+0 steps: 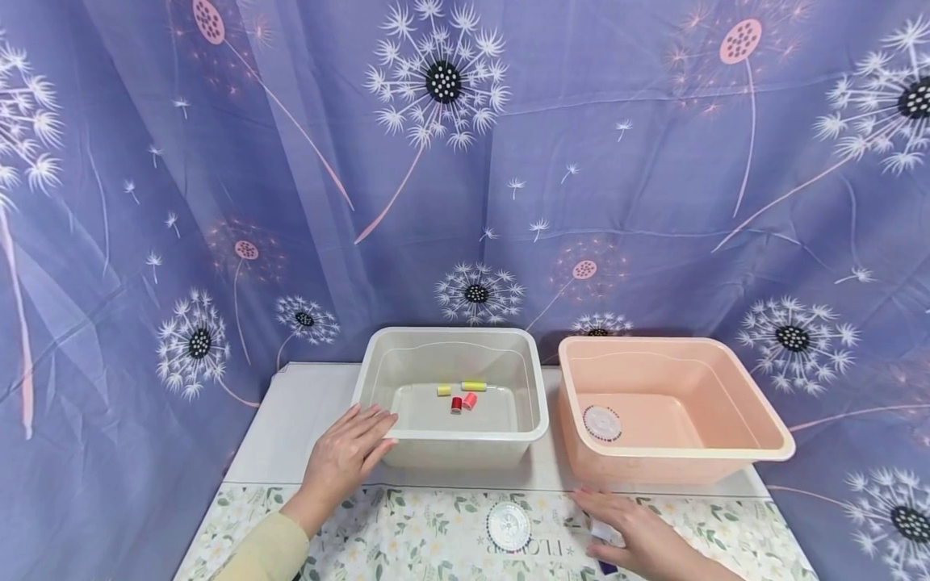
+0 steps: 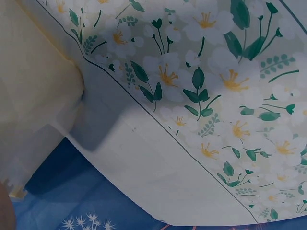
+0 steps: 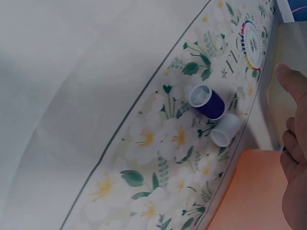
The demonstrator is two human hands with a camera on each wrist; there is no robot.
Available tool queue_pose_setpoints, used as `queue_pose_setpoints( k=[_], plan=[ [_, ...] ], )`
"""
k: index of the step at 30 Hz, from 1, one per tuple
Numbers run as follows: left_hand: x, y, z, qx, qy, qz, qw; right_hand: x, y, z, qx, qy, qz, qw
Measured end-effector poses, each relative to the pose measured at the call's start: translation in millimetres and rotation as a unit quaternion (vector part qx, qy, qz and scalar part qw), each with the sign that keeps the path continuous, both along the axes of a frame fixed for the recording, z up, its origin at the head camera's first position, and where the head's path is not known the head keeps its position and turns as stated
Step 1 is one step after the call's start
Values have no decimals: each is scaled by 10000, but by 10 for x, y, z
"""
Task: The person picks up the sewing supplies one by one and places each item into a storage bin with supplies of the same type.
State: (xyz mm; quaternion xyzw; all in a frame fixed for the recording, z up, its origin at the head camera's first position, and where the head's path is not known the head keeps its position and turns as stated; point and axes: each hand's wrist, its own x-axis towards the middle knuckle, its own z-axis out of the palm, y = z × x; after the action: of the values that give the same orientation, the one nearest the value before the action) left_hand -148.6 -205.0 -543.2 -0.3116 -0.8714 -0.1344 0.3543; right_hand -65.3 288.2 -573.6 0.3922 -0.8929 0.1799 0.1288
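Patterned cloth point(image 1: 407, 266) is hanging behind the grey tub point(image 1: 458, 453) while I am resting the left hand point(image 1: 347, 446), fingers straight, on its near left corner, probably steadying it, and hovering the right hand point(image 1: 639, 532), loose and empty, over a white spool point(image 3: 226, 129) and purple spool point(image 3: 212, 107) to its near right.

Dark purple cylindrical thread spool with white ends point(image 3: 207, 104) and plain white cylindrical spool point(image 3: 225, 130) lie close together on floral-printed white cloth point(image 3: 144, 167). Well apart: round pale disc edged with coloured beads point(image 3: 252, 45). Right hand point(image 3: 296, 153), partly visible, beside peach plastic bin point(image 3: 254, 191).
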Motion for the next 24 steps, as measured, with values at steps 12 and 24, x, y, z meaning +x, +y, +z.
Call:
queue_pose_setpoints(
  k=[12,24],
  plan=[
    [-4,-15,-7,41,-39,-85,9999,3,127,-128,35,-344,-54,9994],
    [1,0,-10,18,-23,31,10000,-11,237,-253,164,-645,-234,9975]
  ],
)
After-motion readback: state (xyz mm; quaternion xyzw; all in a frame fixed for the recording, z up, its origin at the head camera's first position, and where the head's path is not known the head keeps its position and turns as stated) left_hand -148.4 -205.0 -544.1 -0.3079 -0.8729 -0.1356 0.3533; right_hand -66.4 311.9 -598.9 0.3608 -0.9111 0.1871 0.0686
